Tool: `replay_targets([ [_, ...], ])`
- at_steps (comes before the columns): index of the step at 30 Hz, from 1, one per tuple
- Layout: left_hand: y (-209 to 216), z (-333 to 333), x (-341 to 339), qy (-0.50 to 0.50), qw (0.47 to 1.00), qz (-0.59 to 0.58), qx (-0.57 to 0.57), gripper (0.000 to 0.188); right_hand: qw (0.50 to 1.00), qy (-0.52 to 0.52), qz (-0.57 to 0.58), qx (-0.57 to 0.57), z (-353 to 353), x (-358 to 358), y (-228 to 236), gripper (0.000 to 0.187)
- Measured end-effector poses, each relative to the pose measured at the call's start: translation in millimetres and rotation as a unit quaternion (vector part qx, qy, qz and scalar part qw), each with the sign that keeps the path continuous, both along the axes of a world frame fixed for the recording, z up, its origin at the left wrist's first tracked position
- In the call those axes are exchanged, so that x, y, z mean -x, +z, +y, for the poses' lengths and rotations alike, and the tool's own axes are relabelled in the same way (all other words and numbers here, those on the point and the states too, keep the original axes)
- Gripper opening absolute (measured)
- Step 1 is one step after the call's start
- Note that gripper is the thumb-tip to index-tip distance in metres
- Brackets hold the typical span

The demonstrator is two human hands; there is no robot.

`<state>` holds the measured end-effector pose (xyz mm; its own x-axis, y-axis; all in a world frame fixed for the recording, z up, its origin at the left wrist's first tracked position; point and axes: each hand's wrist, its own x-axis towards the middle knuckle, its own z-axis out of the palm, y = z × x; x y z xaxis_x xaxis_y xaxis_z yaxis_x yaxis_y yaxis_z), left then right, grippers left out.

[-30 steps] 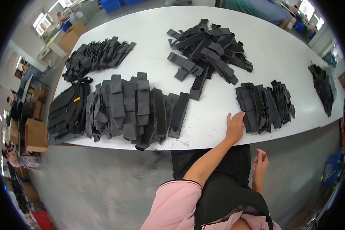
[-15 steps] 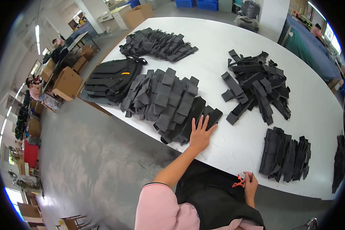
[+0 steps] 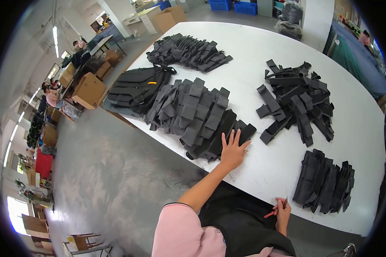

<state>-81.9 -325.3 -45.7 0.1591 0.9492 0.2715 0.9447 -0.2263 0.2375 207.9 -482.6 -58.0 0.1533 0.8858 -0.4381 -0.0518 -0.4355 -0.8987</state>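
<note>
While the left hand [image 3: 233, 155] is resting spread on dark fabric strips [image 3: 247, 131], the right hand [image 3: 282, 214] is clasping an orange-handled pointed tool [image 3: 269, 214].

Pink short sleeve [image 3: 176, 231], black apron [image 3: 253, 233]

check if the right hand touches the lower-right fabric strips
Apart: the head view shows white tabletop between the right hand and the lower-right fabric strips.

Dark fabric strips [image 3: 247, 132] overlap in row; orange-handled tool [image 3: 269, 214] tilted.
</note>
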Motion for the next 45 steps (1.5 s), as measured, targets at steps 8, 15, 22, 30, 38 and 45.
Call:
replay_targets([
  [8, 4.4, -15.1, -102.0, -0.127, 0.905, -0.387, 0.120, 0.024, 0.999, 0.032, 0.009, -0.011, 25.2, 15.7, 54.7, 0.022],
  [15, 4.1, -10.7, -221.8, -0.092, 0.855, -0.411, 0.303, 0.038, 0.997, -0.078, -0.013, -0.002, -42.4, -25.8, 20.1, 0.022],
  [22, 19.6, -20.3, -294.9, -0.099, 0.934, -0.242, 0.242, 0.084, 0.993, -0.072, -0.074, -0.056, -33.7, -24.6, 43.1, 0.021],
  [30, -0.3, -7.5, -286.1, -0.016, 0.756, -0.516, 0.402, 0.080, 0.872, -0.143, -0.419, -0.209, 18.7, -78.0, 80.6, 0.025],
  [38, -7.7, -18.4, -186.5, -0.023, 0.506, -0.701, 0.502, 0.051, 0.898, -0.091, -0.387, -0.189, 23.9, -84.7, 36.1, 0.018],
  [45, 0.0, -40.9, -145.7, -0.005, 0.402, -0.748, 0.528, 0.037, 0.979, -0.047, -0.133, -0.149, 41.4, -26.8, 51.1, 0.022],
])
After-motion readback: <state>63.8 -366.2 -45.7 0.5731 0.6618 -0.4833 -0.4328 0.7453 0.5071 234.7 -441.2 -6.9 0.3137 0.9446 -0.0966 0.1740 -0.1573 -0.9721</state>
